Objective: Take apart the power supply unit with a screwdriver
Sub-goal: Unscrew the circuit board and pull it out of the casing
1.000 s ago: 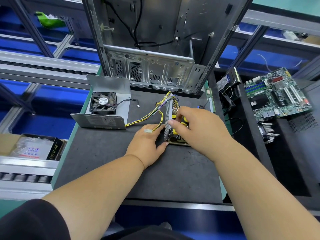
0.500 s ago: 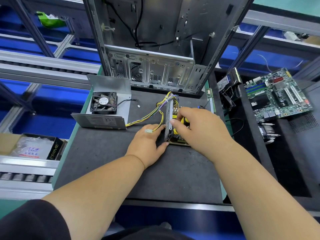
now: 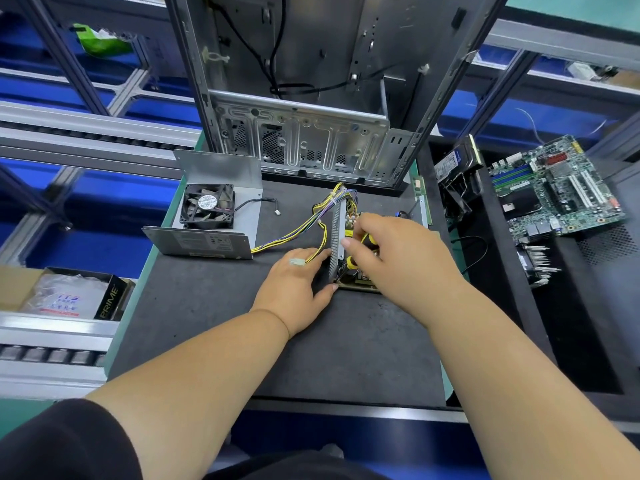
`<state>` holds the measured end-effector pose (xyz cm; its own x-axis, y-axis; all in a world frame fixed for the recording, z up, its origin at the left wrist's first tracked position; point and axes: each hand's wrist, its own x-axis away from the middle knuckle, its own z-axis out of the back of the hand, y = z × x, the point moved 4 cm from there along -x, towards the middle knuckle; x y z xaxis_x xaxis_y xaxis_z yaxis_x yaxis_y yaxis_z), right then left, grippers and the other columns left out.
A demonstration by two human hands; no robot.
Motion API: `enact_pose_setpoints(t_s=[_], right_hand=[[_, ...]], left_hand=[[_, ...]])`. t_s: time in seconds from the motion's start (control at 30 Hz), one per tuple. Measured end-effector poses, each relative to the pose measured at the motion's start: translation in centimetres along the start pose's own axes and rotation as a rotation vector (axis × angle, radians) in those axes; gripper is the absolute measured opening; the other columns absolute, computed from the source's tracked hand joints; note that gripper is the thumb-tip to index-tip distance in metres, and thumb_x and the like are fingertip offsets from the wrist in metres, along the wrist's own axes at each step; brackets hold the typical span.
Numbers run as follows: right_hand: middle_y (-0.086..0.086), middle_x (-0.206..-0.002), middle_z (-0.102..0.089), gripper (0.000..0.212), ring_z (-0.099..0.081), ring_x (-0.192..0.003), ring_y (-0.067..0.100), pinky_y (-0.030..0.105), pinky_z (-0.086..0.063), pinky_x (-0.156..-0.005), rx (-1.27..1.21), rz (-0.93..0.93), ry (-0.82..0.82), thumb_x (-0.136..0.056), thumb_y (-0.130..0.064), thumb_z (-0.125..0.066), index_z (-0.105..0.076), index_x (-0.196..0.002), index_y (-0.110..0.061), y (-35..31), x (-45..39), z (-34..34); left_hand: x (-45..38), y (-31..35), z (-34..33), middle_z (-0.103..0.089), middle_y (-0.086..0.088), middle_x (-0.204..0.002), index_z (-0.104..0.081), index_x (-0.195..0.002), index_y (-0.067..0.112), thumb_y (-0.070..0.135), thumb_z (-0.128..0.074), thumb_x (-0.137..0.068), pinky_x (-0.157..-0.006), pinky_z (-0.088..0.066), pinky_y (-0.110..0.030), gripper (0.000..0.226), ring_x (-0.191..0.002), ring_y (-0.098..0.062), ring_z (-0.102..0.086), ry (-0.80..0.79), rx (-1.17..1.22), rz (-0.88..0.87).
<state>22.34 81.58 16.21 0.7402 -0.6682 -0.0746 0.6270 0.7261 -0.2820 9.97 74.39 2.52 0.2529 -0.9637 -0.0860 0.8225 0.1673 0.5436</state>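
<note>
A dark grey mat covers the surface (image 3: pixel 214 306), which has a green edge and stands among aluminium rails and blue bins. At the far side an emptied computer case (image 3: pixel 311 98) stands open with black cables hanging inside it. In the middle of the mat sits the opened power supply unit (image 3: pixel 346 268): its perforated metal side panel (image 3: pixel 336 237) stands upright on edge, and the circuit board with its components lies just beside it to the right, largely hidden under the right hand. The left hand (image 3: pixel 298 282) rests on the mat against the outer face of that panel, fingers laid along it and the thumb at its near corner, bracing it. The right hand (image 3: pixel 394 258) reaches over the board with fingers curled around a screwdriver (image 3: pixel 363 249) with a yellow and black handle; the tip is hidden, so I cannot tell what it touches. A bundle of yellow, black and purple wires (image 3: pixel 304 226) runs from the top of the panel leftward across the mat to the detached metal cover (image 3: pixel 221 209), which lies well apart to the left with 1 black fan (image 3: pixel 207 206) mounted in it. A small white connector (image 3: pixel 297 262) lies on the back of the left hand. To the right, on a black tray, a green motherboard (image 3: pixel 557 192) lies flat. At the left edge a box holds plastic bags (image 3: pixel 65 296).
</note>
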Motion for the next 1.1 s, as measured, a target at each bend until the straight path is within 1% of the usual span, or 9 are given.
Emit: enact_pose_setpoints(t_s=[0.13,0.33,0.43,0.5,0.57,0.7,0.87,0.97,1.1], right_hand=[[-0.007,-0.088,-0.064,0.015,-0.054,-0.085,0.020,0.033,-0.031,-0.062,-0.081,0.003,-0.011,-0.098,-0.036,-0.053,-0.057,-0.103,-0.023,0.03,-0.05,-0.17],[-0.005,-0.095,-0.053,0.020,-0.046,-0.087,0.017,0.031,-0.025,-0.067,-0.123,0.019,-0.028,-0.085,-0.022,-0.056,-0.058,-0.105,-0.020,-0.10,0.22,-0.07],[-0.005,-0.087,-0.057,0.017,-0.050,-0.081,0.020,0.034,-0.030,-0.062,-0.075,0.005,-0.017,-0.090,-0.036,-0.055,-0.056,-0.100,-0.021,-0.09,0.23,0.01],[-0.004,-0.077,-0.059,0.027,-0.052,-0.077,0.021,0.033,-0.032,-0.058,-0.034,-0.008,-0.015,-0.094,-0.049,-0.050,-0.055,-0.097,-0.023,-0.08,0.19,0.08],[-0.003,-0.074,-0.059,0.028,-0.053,-0.076,0.021,0.033,-0.033,-0.057,-0.035,-0.025,-0.023,-0.097,-0.051,-0.048,-0.056,-0.097,-0.024,0.03,0.11,0.04],[-0.007,-0.086,-0.063,0.015,-0.053,-0.082,0.019,0.034,-0.033,-0.062,-0.077,-0.029,-0.013,-0.096,-0.037,-0.056,-0.055,-0.105,-0.024,-0.04,0.26,-0.03],[-0.005,-0.099,-0.057,0.016,-0.052,-0.088,0.018,0.034,-0.039,-0.070,-0.121,-0.023,-0.019,-0.087,-0.021,-0.059,-0.057,-0.103,-0.021,-0.09,0.55,0.03],[-0.004,-0.093,-0.056,0.012,-0.052,-0.088,0.020,0.035,-0.042,-0.070,-0.076,-0.014,-0.013,-0.089,-0.031,-0.058,-0.057,-0.098,-0.023,-0.08,0.61,0.14],[-0.004,-0.077,-0.061,0.028,-0.055,-0.079,0.020,0.033,-0.037,-0.060,-0.011,-0.044,0.001,-0.097,-0.052,-0.049,-0.057,-0.094,-0.025,0.07,0.44,0.30]], left_hand=[[-0.03,0.01,0.00,-0.056,0.003,-0.130,-0.046,-0.144,0.023,0.044,-0.061,-0.091,-0.108,-0.036,-0.033,0.059,-0.125,-0.020,-0.044,-0.009,-0.008,-0.005],[-0.03,0.04,0.04,-0.054,0.003,-0.135,-0.045,-0.146,0.023,0.044,-0.061,-0.091,-0.110,-0.034,-0.033,0.061,-0.128,-0.019,-0.042,-0.009,-0.002,0.002],[-0.02,0.03,0.03,-0.055,0.003,-0.133,-0.045,-0.145,0.023,0.044,-0.061,-0.091,-0.109,-0.035,-0.032,0.060,-0.127,-0.019,-0.043,-0.009,-0.007,0.000],[-0.02,0.03,0.06,-0.056,0.002,-0.131,-0.046,-0.145,0.022,0.044,-0.061,-0.091,-0.107,-0.036,-0.031,0.060,-0.125,-0.020,-0.043,-0.006,-0.009,0.000],[-0.04,0.04,0.06,-0.056,0.002,-0.130,-0.046,-0.144,0.022,0.043,-0.061,-0.091,-0.106,-0.036,-0.032,0.059,-0.124,-0.020,-0.044,-0.007,-0.013,-0.003],[-0.04,0.03,0.02,-0.056,0.003,-0.131,-0.046,-0.144,0.023,0.044,-0.060,-0.091,-0.107,-0.036,-0.035,0.058,-0.126,-0.020,-0.043,-0.014,-0.008,-0.001],[-0.02,-0.09,-0.08,-0.054,0.004,-0.136,-0.043,-0.146,0.025,0.045,-0.059,-0.092,-0.110,-0.034,-0.035,0.060,-0.130,-0.019,-0.041,-0.024,-0.010,0.004],[0.01,-0.02,0.00,-0.054,0.003,-0.135,-0.045,-0.145,0.023,0.044,-0.060,-0.091,-0.109,-0.034,-0.035,0.060,-0.129,-0.020,-0.042,-0.014,-0.011,-0.005],[-0.02,0.01,-0.02,-0.055,0.002,-0.133,-0.046,-0.145,0.023,0.044,-0.061,-0.091,-0.108,-0.035,-0.034,0.059,-0.127,-0.021,-0.043,-0.008,-0.014,-0.004]])
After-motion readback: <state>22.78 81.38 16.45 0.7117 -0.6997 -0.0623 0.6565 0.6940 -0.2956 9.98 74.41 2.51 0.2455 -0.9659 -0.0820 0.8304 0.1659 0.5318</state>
